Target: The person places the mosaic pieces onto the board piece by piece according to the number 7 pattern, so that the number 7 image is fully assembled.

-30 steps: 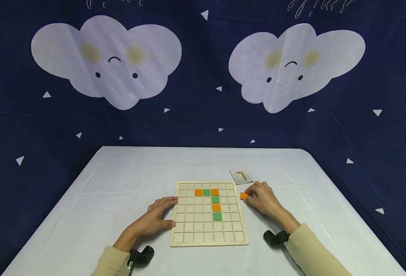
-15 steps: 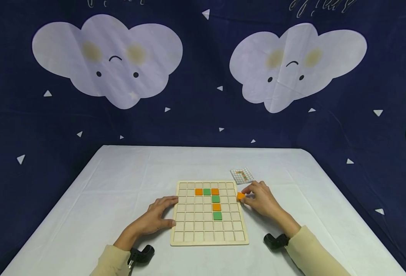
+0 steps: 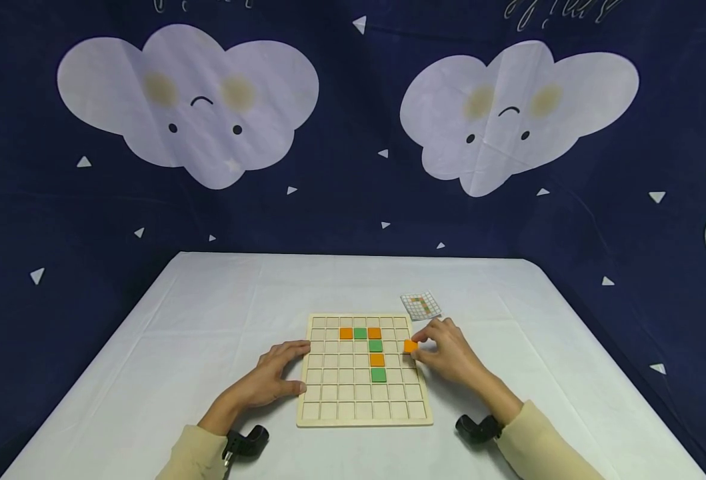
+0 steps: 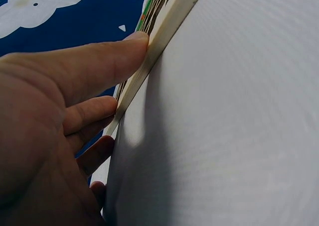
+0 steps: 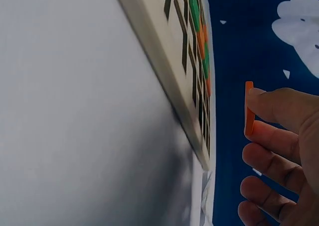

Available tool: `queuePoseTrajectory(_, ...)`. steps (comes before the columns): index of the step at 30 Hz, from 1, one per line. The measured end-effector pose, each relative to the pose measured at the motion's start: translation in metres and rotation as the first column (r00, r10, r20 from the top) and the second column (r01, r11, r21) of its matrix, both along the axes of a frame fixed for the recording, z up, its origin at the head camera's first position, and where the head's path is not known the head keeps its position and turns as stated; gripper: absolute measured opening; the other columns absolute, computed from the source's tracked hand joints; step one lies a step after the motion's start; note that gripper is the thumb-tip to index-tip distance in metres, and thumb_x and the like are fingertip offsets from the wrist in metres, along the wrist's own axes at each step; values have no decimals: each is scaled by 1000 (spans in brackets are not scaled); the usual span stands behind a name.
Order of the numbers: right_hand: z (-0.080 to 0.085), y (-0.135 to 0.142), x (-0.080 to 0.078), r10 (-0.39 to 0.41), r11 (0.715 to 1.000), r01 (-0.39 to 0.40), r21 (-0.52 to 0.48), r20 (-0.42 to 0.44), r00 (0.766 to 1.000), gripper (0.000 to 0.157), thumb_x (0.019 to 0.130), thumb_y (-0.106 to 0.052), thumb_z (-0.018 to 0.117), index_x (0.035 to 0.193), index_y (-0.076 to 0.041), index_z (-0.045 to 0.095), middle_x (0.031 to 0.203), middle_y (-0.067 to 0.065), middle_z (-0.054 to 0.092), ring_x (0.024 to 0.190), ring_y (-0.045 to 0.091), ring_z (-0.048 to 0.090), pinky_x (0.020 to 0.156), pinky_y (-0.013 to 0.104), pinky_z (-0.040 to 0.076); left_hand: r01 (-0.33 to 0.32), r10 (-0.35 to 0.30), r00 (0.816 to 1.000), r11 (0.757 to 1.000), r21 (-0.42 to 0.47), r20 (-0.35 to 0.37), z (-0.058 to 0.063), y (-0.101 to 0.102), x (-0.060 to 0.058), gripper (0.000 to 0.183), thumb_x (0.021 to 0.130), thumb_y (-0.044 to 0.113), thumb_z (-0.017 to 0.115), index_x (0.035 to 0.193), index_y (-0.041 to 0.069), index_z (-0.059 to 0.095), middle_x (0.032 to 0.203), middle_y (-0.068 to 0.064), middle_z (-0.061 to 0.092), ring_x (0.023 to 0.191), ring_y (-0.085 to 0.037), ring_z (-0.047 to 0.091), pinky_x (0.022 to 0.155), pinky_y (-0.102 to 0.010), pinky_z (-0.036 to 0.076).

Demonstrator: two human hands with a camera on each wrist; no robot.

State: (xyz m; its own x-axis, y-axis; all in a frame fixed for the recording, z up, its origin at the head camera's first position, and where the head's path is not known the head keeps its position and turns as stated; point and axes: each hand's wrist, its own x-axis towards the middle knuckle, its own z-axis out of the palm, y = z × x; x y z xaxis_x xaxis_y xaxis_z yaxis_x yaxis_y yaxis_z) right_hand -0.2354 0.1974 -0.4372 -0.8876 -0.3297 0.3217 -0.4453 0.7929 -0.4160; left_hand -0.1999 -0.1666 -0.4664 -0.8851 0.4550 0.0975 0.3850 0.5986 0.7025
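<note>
A wooden grid board (image 3: pixel 361 423) lies flat on the white table, with several orange and green square tiles set in its cells as a row and a column that meet at a corner. My right hand (image 3: pixel 453 353) pinches an orange tile (image 3: pixel 410 347) between thumb and index finger. In the right wrist view that tile (image 5: pixel 249 109) is held in the air, apart from the board. My left hand (image 3: pixel 271 379) rests against the board's left edge, thumb and fingertips touching it, as the left wrist view also shows.
A small printed card (image 3: pixel 421 306) with a grid pattern lies just beyond the board's far right corner. The white tablecloth (image 3: pixel 209 293) spreads around the board. Behind the table hangs a dark blue cloth (image 3: pixel 353 220) with clouds and triangles.
My right hand has moved left with the orange tile, from beside the board to over its right edge. My left hand has stayed in place.
</note>
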Motion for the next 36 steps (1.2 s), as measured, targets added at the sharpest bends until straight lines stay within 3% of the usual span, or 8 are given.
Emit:
queuePoseTrajectory(14,1,-17,20,34,999,-34,13,-13,999,19,72,-20,77,90,-17,72,88,-9,60,85,9,41,75,29,35,2,-2,1000,1000,0,14,1,1,1,69,81,29,72,138,4,44,149,-13,37,137,-41,28,107,-64,15)
queuePoseTrajectory(25,-7,-29,35,129,990,-123,75,-82,988,19,70,-24,80,87,-19,72,86,-11,60,80,5,40,73,26,35,6,-6,1000,1000,5,2,1,0,1,69,81,30,72,138,2,45,148,-14,38,136,-41,29,106,-64,15)
queuePoseTrajectory(36,-11,-36,45,142,985,-134,106,-72,987,21,70,-30,80,86,-20,72,84,-14,58,80,3,37,74,26,34,2,-2,1000,1000,7,17,1,0,0,70,80,30,73,138,3,45,148,-14,37,137,-41,27,107,-64,14)
